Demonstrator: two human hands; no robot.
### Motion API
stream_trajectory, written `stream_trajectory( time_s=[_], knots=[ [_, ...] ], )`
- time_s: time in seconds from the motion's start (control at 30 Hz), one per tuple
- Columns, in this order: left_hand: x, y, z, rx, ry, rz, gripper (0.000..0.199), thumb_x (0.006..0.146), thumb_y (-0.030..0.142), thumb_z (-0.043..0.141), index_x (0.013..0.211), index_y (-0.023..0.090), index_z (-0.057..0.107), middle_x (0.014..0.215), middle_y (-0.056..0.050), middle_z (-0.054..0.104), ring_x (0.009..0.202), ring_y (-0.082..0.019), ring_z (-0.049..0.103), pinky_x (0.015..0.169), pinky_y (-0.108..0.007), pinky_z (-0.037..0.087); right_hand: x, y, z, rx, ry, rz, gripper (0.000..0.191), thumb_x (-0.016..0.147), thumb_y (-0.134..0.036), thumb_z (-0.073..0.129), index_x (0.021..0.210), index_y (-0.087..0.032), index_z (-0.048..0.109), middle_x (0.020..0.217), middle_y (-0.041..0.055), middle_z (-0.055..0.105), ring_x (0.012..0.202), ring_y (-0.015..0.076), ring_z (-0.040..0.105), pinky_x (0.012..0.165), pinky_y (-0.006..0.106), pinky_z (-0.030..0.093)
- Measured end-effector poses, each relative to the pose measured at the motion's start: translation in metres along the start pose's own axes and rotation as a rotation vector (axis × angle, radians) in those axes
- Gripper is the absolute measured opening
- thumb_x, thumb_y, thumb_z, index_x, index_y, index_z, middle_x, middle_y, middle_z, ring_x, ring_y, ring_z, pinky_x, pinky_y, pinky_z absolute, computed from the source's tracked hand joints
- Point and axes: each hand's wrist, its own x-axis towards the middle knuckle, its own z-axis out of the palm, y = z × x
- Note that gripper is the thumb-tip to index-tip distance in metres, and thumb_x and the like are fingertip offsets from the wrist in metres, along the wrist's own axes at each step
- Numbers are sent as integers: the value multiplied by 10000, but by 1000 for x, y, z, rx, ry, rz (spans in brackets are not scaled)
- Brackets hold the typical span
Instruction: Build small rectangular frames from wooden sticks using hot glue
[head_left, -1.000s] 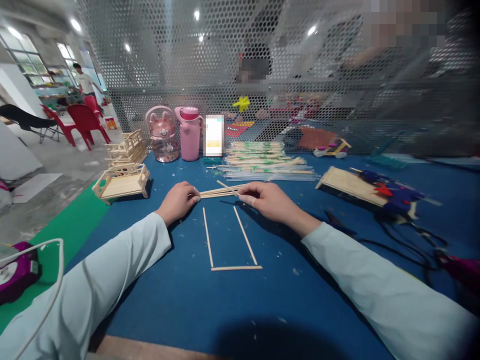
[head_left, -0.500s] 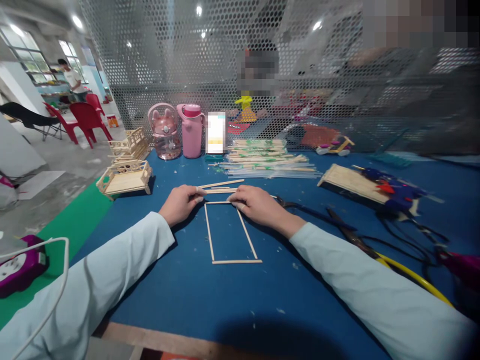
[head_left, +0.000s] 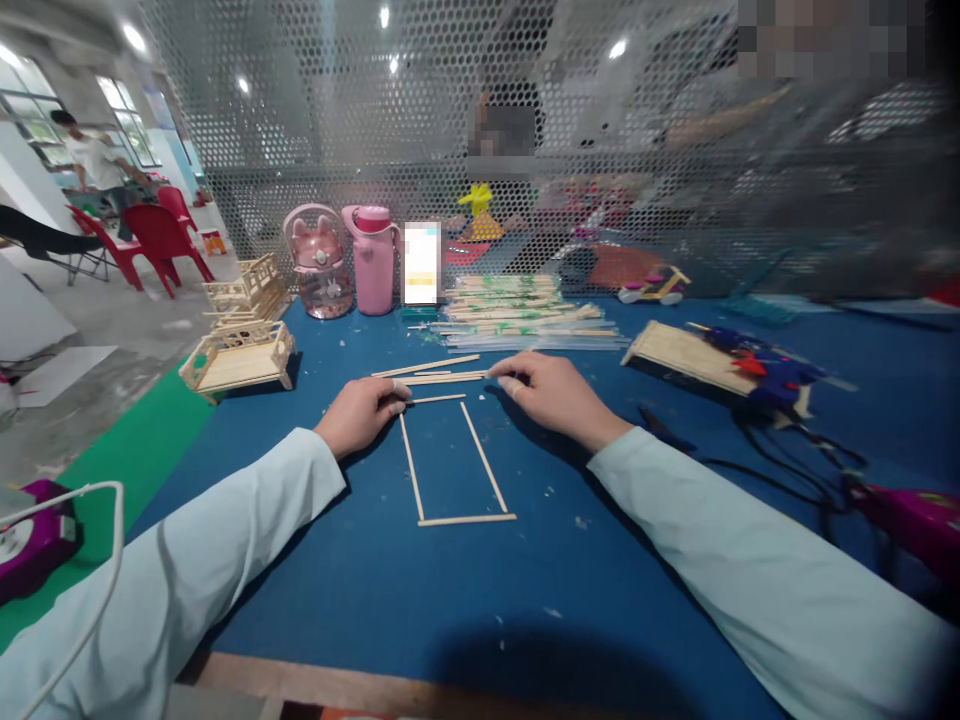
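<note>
Four thin wooden sticks form a rectangle on the blue table [head_left: 465, 620]: a left stick [head_left: 411, 465], a right stick [head_left: 484, 458], a front stick [head_left: 466, 520] and a back stick [head_left: 439, 400]. My left hand [head_left: 364, 415] pinches the back stick's left end, which slants slightly, its right end apart from the right stick. Behind it lie several loose sticks [head_left: 442, 379]. My right hand [head_left: 551, 395] is at their right end, thumb and forefinger closed around the tip of one.
Bundled sticks [head_left: 510, 305] lie at the back beside a phone [head_left: 421, 262] and two pink bottles [head_left: 373, 262]. Small wooden furniture models [head_left: 244, 362] stand left. At right are a wooden panel [head_left: 686, 358], a blue glue gun [head_left: 772, 365] and cables. A perforated screen stands behind.
My right hand has left the rectangle's back right corner and moved right and back to the loose sticks. The back stick now tilts. The view has shifted slightly.
</note>
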Motion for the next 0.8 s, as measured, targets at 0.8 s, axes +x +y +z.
stream_trajectory(
  time_s=[0.8],
  knots=[
    [-4,-12,-12,-1,21,-99,270,732,135,580,994,176,636,830,-26,697,767,-156,637,765,-285,482,0,-19,16,-49,-149,-115,243,833,-232,486,952,-193,695,905,68,637,836,188,582,722,264,410]
  ],
)
